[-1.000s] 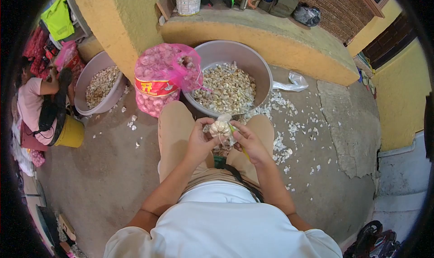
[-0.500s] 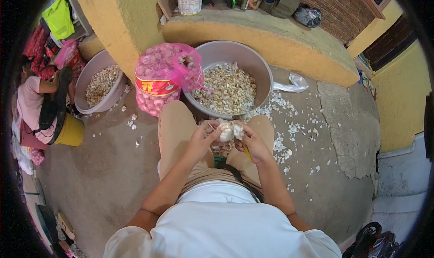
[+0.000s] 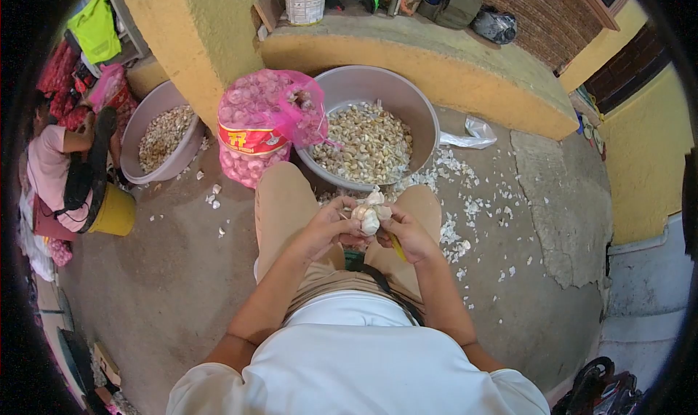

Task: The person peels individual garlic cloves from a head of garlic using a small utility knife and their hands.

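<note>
- The garlic bulb (image 3: 369,217) sits in the lower middle of the frame, up between the knees (image 3: 420,204), held in the air by two hands.
- The left hand (image 3: 331,229) has its fingers clamped on the bulb's left side. Dry skin is slippery stuff, so too light a grip there could let the bulb roll out and drop.
- The right hand (image 3: 407,233) closes its fingers round a yellow-handled tool (image 3: 398,248) and seems to pinch at the bulb's right side too. With both jobs in one hand, either hold could slacken.
- I can't make out the tool's working end from here. If it carries a blade, a slip off the smooth bulb could nick the left fingers, which are just beside it.
- Squeezing hard might bruise cloves or burst the bulb apart, scattering pieces among the skin scraps (image 3: 452,233) on the floor, right of centre, where they'd be hard to spot.
- Loose skin could also fall into the big tub (image 3: 378,84) of cloves (image 3: 367,142) at upper centre.
- The pink net sack (image 3: 254,113), left of that tub, stands close by the left knee; a careless nudge could tip it.
</note>
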A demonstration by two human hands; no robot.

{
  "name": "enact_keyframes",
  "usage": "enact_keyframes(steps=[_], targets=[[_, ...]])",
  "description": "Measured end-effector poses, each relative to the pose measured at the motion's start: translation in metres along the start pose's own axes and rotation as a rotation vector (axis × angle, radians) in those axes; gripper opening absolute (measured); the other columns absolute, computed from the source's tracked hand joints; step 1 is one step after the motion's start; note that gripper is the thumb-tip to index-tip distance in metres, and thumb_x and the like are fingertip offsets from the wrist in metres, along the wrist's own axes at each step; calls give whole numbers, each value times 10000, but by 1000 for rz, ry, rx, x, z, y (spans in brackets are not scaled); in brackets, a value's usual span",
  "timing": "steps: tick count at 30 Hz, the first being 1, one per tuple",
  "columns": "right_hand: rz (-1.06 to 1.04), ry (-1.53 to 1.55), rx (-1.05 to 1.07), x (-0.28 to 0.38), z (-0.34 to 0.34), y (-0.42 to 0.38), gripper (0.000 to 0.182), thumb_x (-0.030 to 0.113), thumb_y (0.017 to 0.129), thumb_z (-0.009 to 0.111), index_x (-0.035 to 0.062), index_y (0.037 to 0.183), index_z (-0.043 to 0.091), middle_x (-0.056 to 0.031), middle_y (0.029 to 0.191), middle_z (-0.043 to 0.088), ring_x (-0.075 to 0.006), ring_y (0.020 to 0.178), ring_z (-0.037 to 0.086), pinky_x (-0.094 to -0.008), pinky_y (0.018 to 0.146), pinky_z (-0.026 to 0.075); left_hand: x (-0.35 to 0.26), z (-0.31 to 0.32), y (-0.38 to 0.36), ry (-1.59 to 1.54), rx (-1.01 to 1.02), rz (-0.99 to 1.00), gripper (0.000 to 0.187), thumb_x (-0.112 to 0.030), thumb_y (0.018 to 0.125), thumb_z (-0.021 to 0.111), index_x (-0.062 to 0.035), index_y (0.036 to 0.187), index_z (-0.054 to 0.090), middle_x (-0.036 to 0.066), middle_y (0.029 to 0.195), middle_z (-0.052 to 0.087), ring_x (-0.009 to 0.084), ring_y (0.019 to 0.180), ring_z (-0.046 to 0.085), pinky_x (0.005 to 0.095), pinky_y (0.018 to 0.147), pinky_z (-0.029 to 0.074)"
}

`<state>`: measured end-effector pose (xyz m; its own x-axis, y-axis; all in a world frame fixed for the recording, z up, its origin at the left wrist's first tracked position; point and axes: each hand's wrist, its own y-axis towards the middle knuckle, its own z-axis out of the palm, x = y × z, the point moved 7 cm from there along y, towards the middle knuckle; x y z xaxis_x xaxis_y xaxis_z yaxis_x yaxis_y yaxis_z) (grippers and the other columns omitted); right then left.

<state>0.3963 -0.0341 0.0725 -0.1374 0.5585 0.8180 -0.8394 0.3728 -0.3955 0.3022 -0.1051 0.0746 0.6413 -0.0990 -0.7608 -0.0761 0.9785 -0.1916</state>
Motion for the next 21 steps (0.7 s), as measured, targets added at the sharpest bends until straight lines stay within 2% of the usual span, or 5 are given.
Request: enact_keyframes(steps=[3, 6, 9, 15, 21], targets=[[-17, 10, -9, 0, 1, 0, 349, 197, 845, 493, 84, 1172, 445, 41, 710, 496, -41, 544, 394, -170, 459, 306, 0, 0, 1, -21, -5, 6, 405, -153, 786, 564, -46, 1105, 339, 147, 961, 541, 239, 777, 607, 286, 637, 530], [-140, -79, -125, 9, -3, 0, 339, 207, 848, 491, 95, 1165, 447, 44, 688, 476, -47, 543, 383, -173, 472, 298, -6, 3, 2, -24, -23, 36, 388, -150, 797, 550, -48, 1103, 335, 141, 990, 530, 243, 780, 606, 283, 630, 530], [-208, -97, -228, 17, -8, -3, 354, 191, 849, 483, 53, 1170, 421, 18, 655, 435, -67, 544, 390, -193, 481, 312, -7, -2, 4, -40, -78, 86, 382, -151, 809, 534, -50, 1112, 323, 137, 1009, 521, 246, 802, 600, 283, 638, 525], [-307, -201, -173, 24, -2, -8, 375, 162, 856, 470, 58, 1208, 393, 36, 632, 383, -59, 535, 343, -185, 480, 283, -9, -17, 6, -44, -295, 110, 364, -152, 821, 519, -46, 1108, 323, 118, 990, 527, 232, 851, 585, 296, 649, 502], [-390, -550, -154, 29, 19, -8, 476, 73, 830, 490, 96, 1277, 327, 25, 751, 467, -45, 650, 392, -178, 584, 344, -7, -24, 7, -20, -353, 110, 339, -157, 792, 571, -35, 1042, 378, 89, 951, 528, 176, 807, 573, 275, 648, 495]])
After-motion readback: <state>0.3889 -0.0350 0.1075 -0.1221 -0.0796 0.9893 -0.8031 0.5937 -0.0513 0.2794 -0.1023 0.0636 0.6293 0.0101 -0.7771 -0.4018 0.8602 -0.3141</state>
